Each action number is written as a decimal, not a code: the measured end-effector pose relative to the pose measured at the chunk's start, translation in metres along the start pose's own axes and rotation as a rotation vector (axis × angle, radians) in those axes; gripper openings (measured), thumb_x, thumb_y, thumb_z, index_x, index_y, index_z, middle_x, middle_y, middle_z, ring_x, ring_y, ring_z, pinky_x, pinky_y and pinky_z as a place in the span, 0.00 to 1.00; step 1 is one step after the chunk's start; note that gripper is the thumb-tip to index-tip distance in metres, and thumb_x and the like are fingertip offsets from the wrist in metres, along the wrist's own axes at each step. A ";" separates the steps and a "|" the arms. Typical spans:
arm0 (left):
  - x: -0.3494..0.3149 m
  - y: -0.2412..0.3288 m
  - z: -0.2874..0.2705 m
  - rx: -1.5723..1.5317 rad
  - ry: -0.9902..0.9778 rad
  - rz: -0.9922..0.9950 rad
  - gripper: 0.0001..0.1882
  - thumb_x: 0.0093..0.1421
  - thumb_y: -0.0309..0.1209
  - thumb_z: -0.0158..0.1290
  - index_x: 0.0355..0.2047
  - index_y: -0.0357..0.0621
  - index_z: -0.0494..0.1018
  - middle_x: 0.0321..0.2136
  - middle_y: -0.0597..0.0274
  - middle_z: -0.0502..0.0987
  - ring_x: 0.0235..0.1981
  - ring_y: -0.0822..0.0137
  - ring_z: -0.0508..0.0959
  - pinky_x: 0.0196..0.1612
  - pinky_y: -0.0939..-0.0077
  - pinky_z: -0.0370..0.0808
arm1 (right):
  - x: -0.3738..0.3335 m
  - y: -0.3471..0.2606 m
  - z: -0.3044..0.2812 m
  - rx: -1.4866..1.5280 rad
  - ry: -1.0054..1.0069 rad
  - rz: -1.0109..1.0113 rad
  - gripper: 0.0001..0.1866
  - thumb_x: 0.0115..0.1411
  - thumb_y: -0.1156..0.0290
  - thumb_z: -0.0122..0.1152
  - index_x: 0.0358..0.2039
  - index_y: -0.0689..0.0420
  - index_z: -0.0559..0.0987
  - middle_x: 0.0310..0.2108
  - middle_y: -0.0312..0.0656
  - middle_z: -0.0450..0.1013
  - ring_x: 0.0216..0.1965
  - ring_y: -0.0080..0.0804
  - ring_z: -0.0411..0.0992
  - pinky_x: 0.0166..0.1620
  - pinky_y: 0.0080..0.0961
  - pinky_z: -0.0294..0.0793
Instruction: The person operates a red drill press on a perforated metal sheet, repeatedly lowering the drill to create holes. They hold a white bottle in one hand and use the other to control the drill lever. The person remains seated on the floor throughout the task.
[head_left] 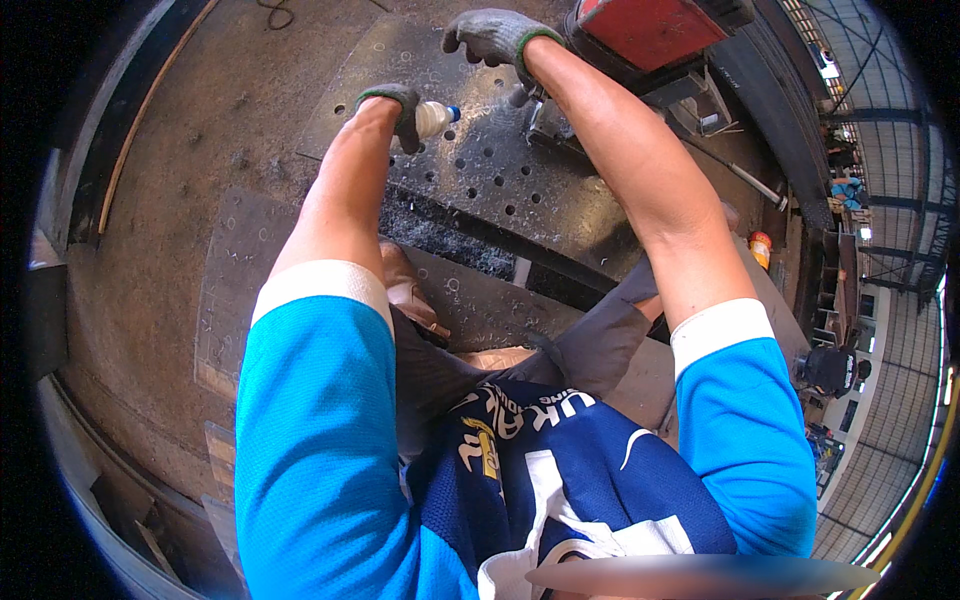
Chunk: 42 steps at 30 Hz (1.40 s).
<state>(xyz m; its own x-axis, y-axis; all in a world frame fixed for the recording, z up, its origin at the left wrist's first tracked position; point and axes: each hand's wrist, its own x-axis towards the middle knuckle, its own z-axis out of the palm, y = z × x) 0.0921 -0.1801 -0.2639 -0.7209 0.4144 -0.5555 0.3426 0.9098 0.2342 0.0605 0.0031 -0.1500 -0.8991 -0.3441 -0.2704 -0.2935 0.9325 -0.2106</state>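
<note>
My left hand (403, 112), in a grey glove with a green cuff, is closed round a small pale plastic bottle (432, 119). The bottle lies tilted sideways, its blue cap pointing right over a steel plate (480, 150) with several round holes. My right hand (492, 37), gloved alike, hangs above the plate's far part. Its fingers are loosely bent and apart, with nothing visible in them. Right of that hand stands a red machine (645, 30) with a metal base, partly behind my right forearm.
Curly metal shavings (450, 235) fill a dark gap along the plate's near edge and lie scattered on it. Another plate (250, 290) lies nearer to me. Dark steel beams (770, 90) run along the right, by an orange-yellow container (761, 249). A person (835, 370) is farther right.
</note>
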 end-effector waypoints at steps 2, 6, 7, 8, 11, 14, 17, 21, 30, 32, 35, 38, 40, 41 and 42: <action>-0.001 0.000 -0.001 -0.017 -0.008 0.002 0.37 0.35 0.44 0.79 0.49 0.48 0.83 0.47 0.52 0.85 0.48 0.53 0.84 0.52 0.58 0.80 | 0.001 0.000 0.001 -0.034 -0.008 -0.003 0.20 0.65 0.53 0.55 0.49 0.50 0.84 0.39 0.44 0.83 0.39 0.41 0.79 0.46 0.42 0.76; -0.001 0.000 0.003 -0.110 0.036 0.017 0.38 0.36 0.44 0.79 0.51 0.48 0.82 0.47 0.52 0.84 0.48 0.53 0.85 0.51 0.58 0.81 | 0.002 0.002 0.005 0.012 0.003 -0.037 0.20 0.64 0.54 0.56 0.49 0.49 0.84 0.39 0.43 0.83 0.39 0.41 0.79 0.45 0.42 0.76; 0.000 0.001 0.006 -0.149 0.068 0.034 0.39 0.37 0.44 0.78 0.52 0.49 0.82 0.47 0.52 0.84 0.47 0.53 0.85 0.51 0.58 0.81 | 0.002 0.003 0.005 0.004 -0.001 -0.053 0.19 0.64 0.54 0.56 0.50 0.49 0.84 0.39 0.43 0.83 0.39 0.41 0.79 0.44 0.42 0.76; 0.002 0.003 0.010 -0.186 0.094 0.051 0.39 0.38 0.44 0.77 0.53 0.49 0.81 0.47 0.51 0.84 0.47 0.53 0.85 0.50 0.58 0.81 | 0.003 0.003 0.006 0.021 -0.016 -0.051 0.19 0.64 0.55 0.56 0.50 0.49 0.84 0.39 0.43 0.83 0.39 0.41 0.79 0.44 0.42 0.76; 0.007 0.011 0.024 -0.500 0.145 0.149 0.41 0.40 0.44 0.76 0.56 0.50 0.78 0.46 0.51 0.84 0.47 0.53 0.85 0.50 0.58 0.81 | 0.003 0.004 0.006 0.094 -0.020 -0.045 0.18 0.64 0.58 0.56 0.51 0.48 0.84 0.41 0.44 0.83 0.38 0.42 0.80 0.44 0.43 0.77; 0.009 0.021 0.042 -0.496 0.102 0.168 0.43 0.41 0.48 0.74 0.59 0.49 0.76 0.49 0.52 0.83 0.50 0.54 0.83 0.53 0.57 0.78 | 0.002 0.002 0.005 0.018 -0.051 -0.037 0.19 0.64 0.59 0.57 0.53 0.46 0.83 0.44 0.44 0.83 0.40 0.43 0.80 0.45 0.43 0.78; 0.006 0.030 0.057 -0.533 0.002 0.087 0.41 0.43 0.49 0.74 0.56 0.47 0.78 0.48 0.52 0.84 0.49 0.54 0.84 0.53 0.58 0.79 | -0.003 0.001 0.004 0.023 -0.023 -0.036 0.19 0.63 0.63 0.59 0.54 0.46 0.83 0.47 0.44 0.83 0.43 0.43 0.81 0.47 0.43 0.79; -0.002 0.034 0.063 -0.498 -0.132 0.024 0.40 0.43 0.50 0.74 0.56 0.47 0.79 0.48 0.52 0.84 0.48 0.54 0.84 0.52 0.58 0.79 | -0.001 0.005 0.006 -0.093 -0.010 -0.135 0.20 0.61 0.69 0.60 0.55 0.46 0.83 0.50 0.45 0.82 0.46 0.44 0.82 0.49 0.44 0.80; 0.002 0.025 0.065 -0.284 -0.061 -0.047 0.41 0.42 0.51 0.74 0.56 0.49 0.79 0.47 0.53 0.84 0.48 0.54 0.84 0.51 0.57 0.80 | 0.029 0.037 0.029 -0.112 0.130 -0.538 0.20 0.53 0.75 0.59 0.47 0.51 0.85 0.51 0.48 0.81 0.55 0.47 0.77 0.60 0.37 0.74; 0.003 0.023 0.066 -0.282 -0.064 -0.022 0.41 0.42 0.51 0.74 0.56 0.49 0.79 0.47 0.53 0.84 0.48 0.54 0.84 0.50 0.57 0.80 | 0.031 0.045 0.032 -0.106 0.129 -0.523 0.22 0.50 0.78 0.59 0.47 0.50 0.85 0.51 0.47 0.80 0.56 0.45 0.76 0.60 0.36 0.74; 0.002 0.021 0.065 -0.267 -0.065 0.009 0.40 0.42 0.51 0.74 0.55 0.49 0.80 0.46 0.53 0.85 0.48 0.54 0.84 0.50 0.58 0.80 | 0.037 0.050 0.035 -0.110 0.122 -0.554 0.21 0.51 0.77 0.60 0.46 0.51 0.85 0.51 0.48 0.80 0.56 0.46 0.76 0.61 0.36 0.73; 0.001 0.019 0.064 -0.260 -0.061 0.032 0.39 0.41 0.50 0.75 0.53 0.48 0.81 0.46 0.52 0.85 0.48 0.54 0.84 0.50 0.59 0.80 | 0.044 0.051 0.039 -0.133 0.235 -0.741 0.21 0.50 0.78 0.60 0.46 0.51 0.85 0.51 0.48 0.80 0.58 0.47 0.75 0.63 0.36 0.72; 0.001 0.019 0.064 -0.270 -0.068 0.028 0.39 0.40 0.50 0.75 0.53 0.48 0.81 0.46 0.52 0.85 0.47 0.53 0.84 0.50 0.59 0.80 | 0.047 0.054 0.041 -0.184 0.209 -0.718 0.22 0.50 0.78 0.60 0.46 0.51 0.85 0.51 0.48 0.80 0.60 0.47 0.74 0.64 0.35 0.72; 0.002 0.019 0.065 -0.280 -0.076 0.014 0.39 0.40 0.49 0.75 0.53 0.48 0.81 0.46 0.51 0.85 0.47 0.53 0.84 0.50 0.59 0.80 | 0.047 0.055 0.041 -0.209 0.196 -0.707 0.22 0.50 0.78 0.60 0.46 0.51 0.85 0.51 0.49 0.80 0.61 0.47 0.73 0.64 0.35 0.71; 0.002 0.018 0.065 -0.289 -0.085 0.000 0.39 0.40 0.49 0.75 0.53 0.48 0.81 0.46 0.51 0.85 0.47 0.52 0.85 0.50 0.59 0.80 | 0.047 0.057 0.040 -0.193 0.178 -0.676 0.22 0.50 0.78 0.60 0.47 0.52 0.85 0.52 0.48 0.80 0.61 0.46 0.73 0.65 0.35 0.71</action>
<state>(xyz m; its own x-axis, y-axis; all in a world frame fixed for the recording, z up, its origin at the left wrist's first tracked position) 0.1361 -0.1640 -0.3124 -0.6634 0.4223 -0.6178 0.1479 0.8833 0.4449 0.0143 0.0355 -0.2128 -0.5349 -0.8447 0.0212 -0.8415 0.5302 -0.1038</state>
